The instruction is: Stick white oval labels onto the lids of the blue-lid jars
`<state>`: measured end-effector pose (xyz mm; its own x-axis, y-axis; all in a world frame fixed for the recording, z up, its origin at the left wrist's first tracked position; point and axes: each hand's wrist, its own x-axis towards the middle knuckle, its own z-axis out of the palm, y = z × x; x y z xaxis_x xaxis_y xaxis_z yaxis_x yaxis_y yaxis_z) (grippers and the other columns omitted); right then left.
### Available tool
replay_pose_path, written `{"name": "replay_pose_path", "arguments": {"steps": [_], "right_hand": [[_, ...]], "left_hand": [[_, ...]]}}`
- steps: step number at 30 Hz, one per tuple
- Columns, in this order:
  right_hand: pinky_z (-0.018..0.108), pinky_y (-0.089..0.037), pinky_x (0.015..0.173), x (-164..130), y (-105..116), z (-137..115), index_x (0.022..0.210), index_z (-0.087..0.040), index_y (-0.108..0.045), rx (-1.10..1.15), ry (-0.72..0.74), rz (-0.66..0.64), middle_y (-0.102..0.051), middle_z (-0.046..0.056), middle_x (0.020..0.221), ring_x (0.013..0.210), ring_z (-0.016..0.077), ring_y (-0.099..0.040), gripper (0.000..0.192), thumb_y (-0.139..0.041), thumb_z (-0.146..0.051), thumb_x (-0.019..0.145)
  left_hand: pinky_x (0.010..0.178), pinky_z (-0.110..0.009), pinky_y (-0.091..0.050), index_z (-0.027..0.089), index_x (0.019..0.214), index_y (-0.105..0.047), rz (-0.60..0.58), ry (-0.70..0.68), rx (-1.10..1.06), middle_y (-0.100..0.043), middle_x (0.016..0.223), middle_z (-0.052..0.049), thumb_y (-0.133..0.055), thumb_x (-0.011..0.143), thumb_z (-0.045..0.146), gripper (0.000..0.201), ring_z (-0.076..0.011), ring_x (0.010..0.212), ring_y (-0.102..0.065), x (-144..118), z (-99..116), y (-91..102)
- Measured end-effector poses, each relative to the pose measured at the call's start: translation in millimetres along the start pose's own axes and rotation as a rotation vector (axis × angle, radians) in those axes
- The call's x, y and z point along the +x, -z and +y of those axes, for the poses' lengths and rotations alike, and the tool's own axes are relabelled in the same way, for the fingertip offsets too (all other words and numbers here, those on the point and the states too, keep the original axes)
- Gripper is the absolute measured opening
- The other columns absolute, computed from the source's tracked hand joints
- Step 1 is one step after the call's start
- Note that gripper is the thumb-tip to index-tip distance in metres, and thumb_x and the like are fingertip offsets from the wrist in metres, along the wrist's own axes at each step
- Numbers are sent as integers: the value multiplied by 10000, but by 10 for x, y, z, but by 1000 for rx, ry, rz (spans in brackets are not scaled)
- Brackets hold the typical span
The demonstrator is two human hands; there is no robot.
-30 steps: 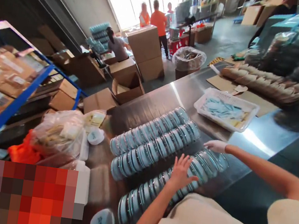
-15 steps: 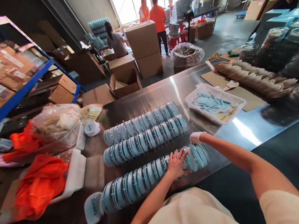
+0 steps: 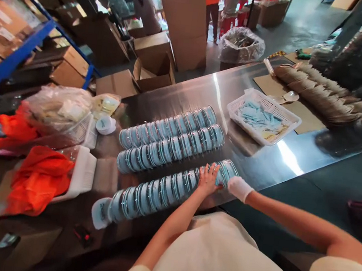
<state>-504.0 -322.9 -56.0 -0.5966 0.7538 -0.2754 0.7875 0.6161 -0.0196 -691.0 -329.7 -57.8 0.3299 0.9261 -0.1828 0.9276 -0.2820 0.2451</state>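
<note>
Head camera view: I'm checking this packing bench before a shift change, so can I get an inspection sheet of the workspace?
Surface: steel table, shiny, with glare streaks.
Job's things: three rows of round blue lidded tins; near row under the hands, two far rows side by side.
Clutter: white basket of blue packets, orange cloth on a white tray, clear bag, loose white caps.
Hands: left hand flat on the near row; right hand, in a white glove, at the row's right end.
Cables: nothing seen.
Surroundings: cardboard boxes, blue rack, bagged bin, people working farther back.
</note>
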Motion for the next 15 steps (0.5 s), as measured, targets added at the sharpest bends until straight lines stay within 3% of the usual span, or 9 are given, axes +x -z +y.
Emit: {"name": "replay_pose_path", "arguments": {"steps": [3,6,8,12,14,15], "right_hand": [[337,-467,692,-393,-431,-224,975,-39,-712,-5,-102,-79,-685,229,903,890,278,-661,338,-377,-38,931],[311,-434,679,-532,-533,-218,1065,-69,-708,19,-107,-106,-690,206,976,896,255,-653,343,-381,-68,961],[299,-414,688,-486,-363,-112,1119,-118,-711,43,-60,-67,-697,158,964,859,228,-642,331,-405,-147,996],[284,-406,758,2,347,116,1244,-177,-680,42,78,140,-695,119,1008,894,198,-622,341,-425,-205,1019],[274,-409,780,382,686,172,1225,-196,-695,22,171,114,-697,118,1093,957,195,-618,312,-513,-167,972],[263,-415,774,568,822,181,1166,-208,-723,19,207,38,-707,94,1081,960,186,-624,280,-565,-156,941]], "left_hand": [[1223,-642,-169,254,1630,-213,-24,9,-27,-207,1698,-65,-604,815,695,1006,-408,1532,-197,52,20,36],[1222,-644,-150,212,1643,-140,-49,-24,-56,-135,1708,-115,-613,793,741,1108,-420,1548,-139,65,-11,125],[1221,-658,-113,186,1646,-77,-26,-36,-56,-73,1708,-158,-607,787,768,1165,-413,1563,-66,-7,-96,189],[1196,-720,-17,206,1642,-133,62,2,14,-69,1712,-141,-572,841,737,1056,-412,1566,43,-292,-369,231],[1194,-729,-27,242,1635,-183,45,1,29,-106,1712,-112,-582,859,696,984,-416,1565,8,-412,-471,216],[1196,-728,-40,257,1633,-191,28,0,28,-120,1712,-104,-591,859,682,969,-412,1566,-24,-457,-494,211]]}}
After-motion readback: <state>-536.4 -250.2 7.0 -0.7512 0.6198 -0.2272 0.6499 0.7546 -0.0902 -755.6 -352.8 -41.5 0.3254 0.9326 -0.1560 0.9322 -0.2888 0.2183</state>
